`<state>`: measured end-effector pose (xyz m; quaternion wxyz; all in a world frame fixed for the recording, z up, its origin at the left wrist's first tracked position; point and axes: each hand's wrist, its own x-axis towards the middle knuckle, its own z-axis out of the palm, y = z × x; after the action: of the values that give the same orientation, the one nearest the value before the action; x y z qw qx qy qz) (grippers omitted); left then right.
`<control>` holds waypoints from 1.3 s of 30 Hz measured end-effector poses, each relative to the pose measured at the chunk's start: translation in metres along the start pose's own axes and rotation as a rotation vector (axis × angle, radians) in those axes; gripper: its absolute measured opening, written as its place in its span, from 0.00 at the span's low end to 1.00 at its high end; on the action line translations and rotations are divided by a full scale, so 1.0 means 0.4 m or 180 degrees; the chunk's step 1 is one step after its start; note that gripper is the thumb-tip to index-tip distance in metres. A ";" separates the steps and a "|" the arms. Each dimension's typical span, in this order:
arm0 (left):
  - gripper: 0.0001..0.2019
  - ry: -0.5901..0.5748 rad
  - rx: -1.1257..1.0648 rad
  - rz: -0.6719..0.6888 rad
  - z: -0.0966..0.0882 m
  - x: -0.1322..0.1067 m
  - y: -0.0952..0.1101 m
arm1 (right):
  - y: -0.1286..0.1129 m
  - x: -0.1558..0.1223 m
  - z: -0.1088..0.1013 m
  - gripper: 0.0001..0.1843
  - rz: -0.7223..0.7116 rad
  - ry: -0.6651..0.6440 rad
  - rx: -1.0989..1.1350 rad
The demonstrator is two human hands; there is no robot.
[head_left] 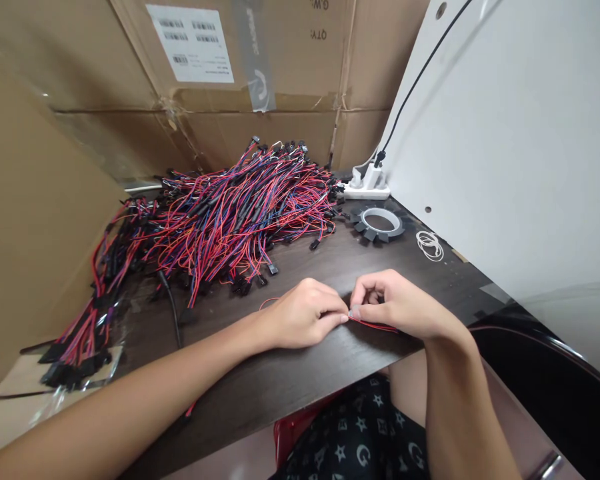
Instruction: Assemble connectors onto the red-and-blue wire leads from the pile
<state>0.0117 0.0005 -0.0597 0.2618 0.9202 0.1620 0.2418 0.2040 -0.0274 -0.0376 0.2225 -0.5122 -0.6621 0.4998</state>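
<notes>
My left hand (313,313) is closed in a pinch on a thin wire harness (377,326), low over the dark table near its front edge. Red wires of the harness run out to the right beneath my right hand (387,303). Thumb and forefinger of that right hand are pressed together on the harness, fingertip to fingertip with my left hand. A small greyish bit shows at the right thumb tip; I cannot tell what it is. A red wire curves out behind my left hand, and a red end with a dark tip pokes out below my left forearm.
A big heap of red and blue wire harnesses (240,213) with black connectors lies at the back left. Behind my hands are a tape roll (381,220) with dark strips around its rim, a white coil (430,246) and a power strip (366,193). Cardboard (290,140) walls the back.
</notes>
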 end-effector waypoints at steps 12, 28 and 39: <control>0.10 0.0090 -0.0005 -0.0071 0.005 -0.004 0.000 | -0.003 -0.001 0.002 0.04 0.0134 0.0022 0.0151; 0.09 0.0076 -0.0026 -0.0060 0.005 -0.002 0.000 | -0.009 -0.004 0.005 0.03 0.0277 -0.0033 0.0224; 0.09 0.0126 -0.0070 -0.0039 0.010 -0.007 -0.005 | -0.003 -0.004 0.009 0.03 0.0056 -0.0119 -0.0009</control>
<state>0.0113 -0.0007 -0.0646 0.2702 0.9113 0.1700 0.2601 0.2013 -0.0303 -0.0377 0.2049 -0.5089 -0.6623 0.5103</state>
